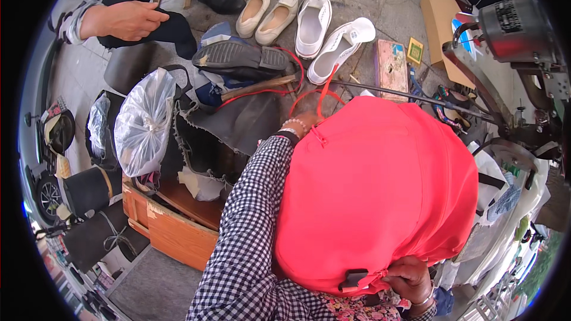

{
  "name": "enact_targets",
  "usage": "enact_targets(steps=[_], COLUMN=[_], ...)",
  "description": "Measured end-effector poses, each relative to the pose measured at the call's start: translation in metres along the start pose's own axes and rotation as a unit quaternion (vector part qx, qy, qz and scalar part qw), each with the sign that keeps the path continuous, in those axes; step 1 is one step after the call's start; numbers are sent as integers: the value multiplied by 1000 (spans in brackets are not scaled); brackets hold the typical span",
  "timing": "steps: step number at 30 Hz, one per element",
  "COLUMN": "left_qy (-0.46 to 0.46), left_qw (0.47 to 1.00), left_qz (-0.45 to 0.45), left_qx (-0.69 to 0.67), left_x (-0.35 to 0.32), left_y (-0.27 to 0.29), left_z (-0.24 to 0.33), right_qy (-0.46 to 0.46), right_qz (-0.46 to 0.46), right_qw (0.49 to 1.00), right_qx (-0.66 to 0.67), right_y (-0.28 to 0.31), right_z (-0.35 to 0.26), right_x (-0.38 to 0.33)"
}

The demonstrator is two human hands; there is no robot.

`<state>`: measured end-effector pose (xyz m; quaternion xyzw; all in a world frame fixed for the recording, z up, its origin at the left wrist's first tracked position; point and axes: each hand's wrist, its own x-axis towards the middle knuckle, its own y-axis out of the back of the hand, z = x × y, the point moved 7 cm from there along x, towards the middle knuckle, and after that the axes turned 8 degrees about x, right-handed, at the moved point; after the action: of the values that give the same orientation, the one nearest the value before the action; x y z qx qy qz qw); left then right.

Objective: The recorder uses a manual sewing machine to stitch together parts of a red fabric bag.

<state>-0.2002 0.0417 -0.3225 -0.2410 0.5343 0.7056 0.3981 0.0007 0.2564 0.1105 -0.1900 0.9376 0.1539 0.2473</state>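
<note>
At nine o'clock, a clear plastic bag is positioned; at eleven, a dark shoe, sole upward. Near center, the left hand is placed at the ten o'clock edge of the red bag; whether its fingers are spread or pressed together cannot be told. The red bag is located toward four o'clock. At five, its lower edge is pinched by the fingers of the right hand. At two, a metal machine is located.

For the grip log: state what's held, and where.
Right hand: the red zippered bag, pinched at its near edge. Left hand: partly hidden; hold unclear.
</note>
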Motion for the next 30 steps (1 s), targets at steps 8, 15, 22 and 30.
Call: enact_targets(steps=[8, 15, 22, 30], left_qy=[-60, 13, -43, -163], left_qw=[997, 982, 982, 560], left_qz=[33, 111, 162, 336], left_qx=[-41, -153, -91, -739], left_x=[-35, -23, -25, -167], left_y=[32, 48, 61, 207], left_z=[21, 35, 30, -6], right_qy=[16, -5, -17, 32], right_qz=[25, 37, 42, -55], right_qw=[999, 999, 998, 995], right_qx=[23, -2, 53, 82], right_y=[-1, 2, 1, 1], right_z=[-1, -1, 4, -26], right_x=[-4, -3, 0, 5])
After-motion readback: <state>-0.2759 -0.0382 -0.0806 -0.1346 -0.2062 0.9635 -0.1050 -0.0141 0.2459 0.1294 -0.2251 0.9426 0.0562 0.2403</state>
